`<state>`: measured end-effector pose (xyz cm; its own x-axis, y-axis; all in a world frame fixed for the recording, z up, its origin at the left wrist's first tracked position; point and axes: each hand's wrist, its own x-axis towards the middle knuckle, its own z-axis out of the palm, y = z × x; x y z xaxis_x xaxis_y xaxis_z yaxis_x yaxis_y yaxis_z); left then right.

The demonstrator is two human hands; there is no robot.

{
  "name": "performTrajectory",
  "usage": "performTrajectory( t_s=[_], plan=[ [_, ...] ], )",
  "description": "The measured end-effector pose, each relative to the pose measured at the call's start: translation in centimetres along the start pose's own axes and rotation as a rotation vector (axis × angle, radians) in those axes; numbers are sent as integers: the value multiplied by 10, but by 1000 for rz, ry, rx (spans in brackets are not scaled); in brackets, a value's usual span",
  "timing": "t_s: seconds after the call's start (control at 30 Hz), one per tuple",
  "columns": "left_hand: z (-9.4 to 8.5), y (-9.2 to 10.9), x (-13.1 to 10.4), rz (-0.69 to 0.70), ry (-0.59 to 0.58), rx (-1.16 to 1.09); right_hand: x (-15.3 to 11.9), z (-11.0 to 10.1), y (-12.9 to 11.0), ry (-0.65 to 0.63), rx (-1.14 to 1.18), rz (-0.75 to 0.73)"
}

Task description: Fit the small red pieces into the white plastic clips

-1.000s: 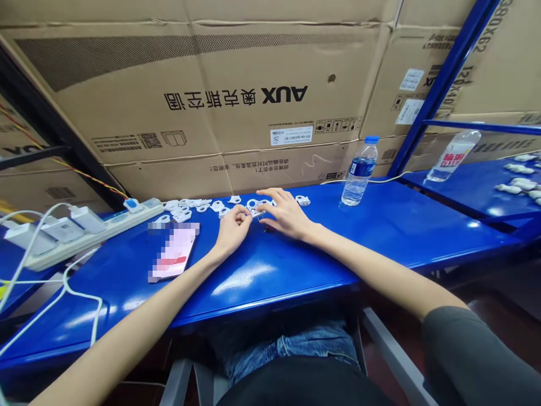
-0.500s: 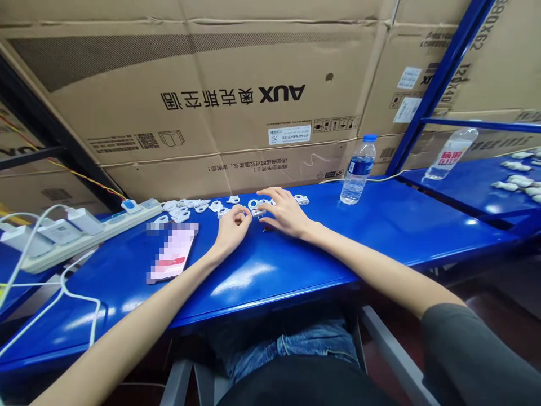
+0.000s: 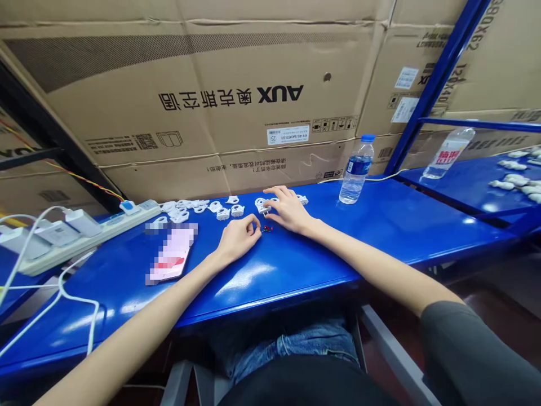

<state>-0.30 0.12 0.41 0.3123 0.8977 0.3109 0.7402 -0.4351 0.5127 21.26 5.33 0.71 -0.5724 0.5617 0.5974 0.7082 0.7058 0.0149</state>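
Observation:
My left hand [image 3: 239,238] is closed in a pinch just above the blue table. Its fingertips are at a few tiny dark-red parts [image 3: 267,229]; what sits between them is too small to make out. My right hand [image 3: 289,211], palm down, has thumb and fingers around a white ring-shaped plug piece [image 3: 260,204] with metal pins pointing towards me. Behind the right fingers lies another white piece [image 3: 302,199], partly covered. Further left, several similar white pieces [image 3: 181,208] lie in a loose group, two of them [image 3: 237,210] near my left hand.
A phone [image 3: 173,254] lies left of my left arm. A power strip [image 3: 122,225] with chargers and white cables runs along the left. One water bottle [image 3: 357,172] stands at the back right; another bottle [image 3: 450,155] is beyond the blue post [image 3: 439,84]. Cardboard [image 3: 228,67] forms the back wall.
My left hand has moved right and nearer to me, from beside the white plug piece down to the tiny red parts. The right hand has shifted slightly right with the piece.

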Motion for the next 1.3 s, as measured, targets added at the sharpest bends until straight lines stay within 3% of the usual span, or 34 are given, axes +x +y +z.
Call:
performTrajectory(
  t_s=[0.27, 0.53, 0.97, 1.3],
  plan=[
    [-1, 3, 0, 5, -21, 46, 7, 1, -2, 17, 33, 8],
    [-2, 0, 0, 24, -30, 21, 16, 17, -1, 27, 103, 51],
    [-5, 1, 0, -103, -3, 188, 35, 47, 0, -105, 85, 109],
    [-10, 2, 1, -151, -80, 371, 37, 45, -2, -79, 154, 89]
  ],
)
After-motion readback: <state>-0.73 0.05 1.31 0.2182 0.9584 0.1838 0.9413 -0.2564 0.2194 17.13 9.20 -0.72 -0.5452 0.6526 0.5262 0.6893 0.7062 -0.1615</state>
